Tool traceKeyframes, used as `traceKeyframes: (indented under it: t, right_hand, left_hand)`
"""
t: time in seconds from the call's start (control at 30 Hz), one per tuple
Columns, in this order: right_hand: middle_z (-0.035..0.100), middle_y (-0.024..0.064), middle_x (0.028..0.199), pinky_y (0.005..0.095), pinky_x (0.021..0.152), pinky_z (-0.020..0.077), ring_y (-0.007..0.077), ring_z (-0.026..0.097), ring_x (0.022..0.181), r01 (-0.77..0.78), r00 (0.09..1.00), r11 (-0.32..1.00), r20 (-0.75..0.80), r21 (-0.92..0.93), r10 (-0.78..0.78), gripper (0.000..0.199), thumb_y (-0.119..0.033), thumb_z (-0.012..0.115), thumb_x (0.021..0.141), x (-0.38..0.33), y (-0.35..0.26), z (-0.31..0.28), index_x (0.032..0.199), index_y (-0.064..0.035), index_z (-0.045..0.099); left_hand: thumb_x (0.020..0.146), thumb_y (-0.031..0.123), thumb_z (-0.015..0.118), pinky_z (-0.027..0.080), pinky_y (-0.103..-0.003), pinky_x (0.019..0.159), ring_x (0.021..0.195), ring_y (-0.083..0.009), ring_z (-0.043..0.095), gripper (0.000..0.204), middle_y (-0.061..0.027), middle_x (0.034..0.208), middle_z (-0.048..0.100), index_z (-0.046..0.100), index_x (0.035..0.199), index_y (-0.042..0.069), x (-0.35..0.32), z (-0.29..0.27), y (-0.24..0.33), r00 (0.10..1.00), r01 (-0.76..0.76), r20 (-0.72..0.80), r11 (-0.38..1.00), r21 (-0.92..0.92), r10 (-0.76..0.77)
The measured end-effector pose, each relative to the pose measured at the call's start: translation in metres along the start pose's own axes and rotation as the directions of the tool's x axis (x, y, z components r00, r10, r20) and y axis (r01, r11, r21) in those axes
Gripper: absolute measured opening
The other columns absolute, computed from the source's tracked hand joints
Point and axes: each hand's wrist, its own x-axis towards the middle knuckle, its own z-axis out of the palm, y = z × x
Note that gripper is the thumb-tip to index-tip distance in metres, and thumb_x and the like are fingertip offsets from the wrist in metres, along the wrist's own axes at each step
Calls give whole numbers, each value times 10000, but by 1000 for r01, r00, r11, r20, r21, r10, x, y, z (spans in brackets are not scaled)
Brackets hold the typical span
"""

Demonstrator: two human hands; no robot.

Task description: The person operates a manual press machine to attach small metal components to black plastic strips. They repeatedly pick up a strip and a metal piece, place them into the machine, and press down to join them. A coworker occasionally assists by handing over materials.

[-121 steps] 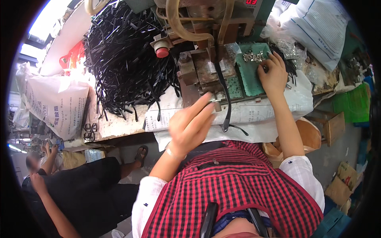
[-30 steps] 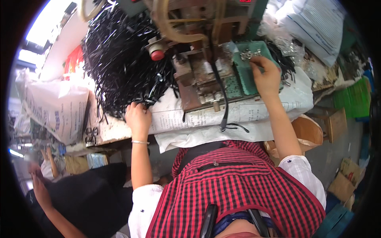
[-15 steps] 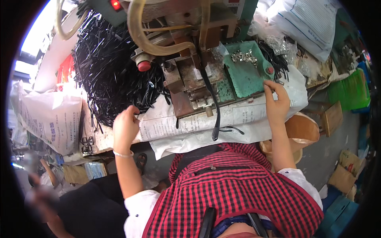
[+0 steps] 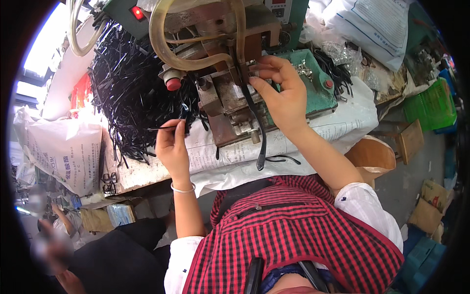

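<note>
A black eyeglass temple (image 4: 260, 132) hangs from the metal press (image 4: 225, 93), its wide tip pointing toward me. My right hand (image 4: 286, 98) reaches in at the press head, thumb and fingers curled close to the temple's upper end. Whatever lies between those fingertips is too small to make out. My left hand (image 4: 172, 147) is closed in a pinch on a thin black temple, held beside a large heap of black temples (image 4: 142, 93). Behind my right hand, a green metal tray (image 4: 318, 93) carries small shiny metal parts (image 4: 303, 71).
A red push button (image 4: 173, 84) sits left of the press, another red button (image 4: 329, 84) on the tray's right. Clear hoses (image 4: 161, 34) loop above. More temples (image 4: 284, 159) lie on white sacking. White sacks stand either side; a person in dark clothing is at lower left.
My right hand has moved left from the tray's edge to the press head. My left hand has shifted right, and a thin black temple now shows in its fingers.
</note>
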Motion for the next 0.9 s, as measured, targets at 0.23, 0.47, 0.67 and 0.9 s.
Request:
traceKeyframes:
  t: [0.23,0.47,0.67,0.9]
  right_hand:
    - [756,117,1147,308,972,517,162,696,1067,-68,997,995,50,68,64,522,-46,756,879,2,-19,9,1357,18,556]
    - [705,121,1268,340,1005,530,207,672,1187,-23,967,1000,255,3,21,566,-44,717,885,6,-41,-24,1424,-10,548]
    - [726,98,1181,314,902,548,160,675,1073,-186,956,954,-268,-236,120,401,-20,673,937,37,60,-122,1336,-48,641]
    - [698,165,1236,437,1012,512,345,628,1202,37,999,458,45,-888,6,160,-169,803,813,21,66,-159,957,-103,786]
  left_hand:
    - [839,-119,783,602,-358,839,927,-277,749,238,-188,1017,762,678,1039,-44,4,38,91,782,-621,76,784,10,618]
    - [767,105,870,511,-293,582,641,-154,645,219,-83,1023,769,745,942,64,-7,87,92,474,-880,392,436,187,789]
    - [761,87,861,465,-268,526,593,-111,620,211,-44,992,761,748,939,80,3,97,83,409,-912,373,390,130,833]
    - [751,77,863,475,-271,529,598,-119,640,214,-51,989,761,747,931,81,0,94,85,434,-901,385,405,157,815]
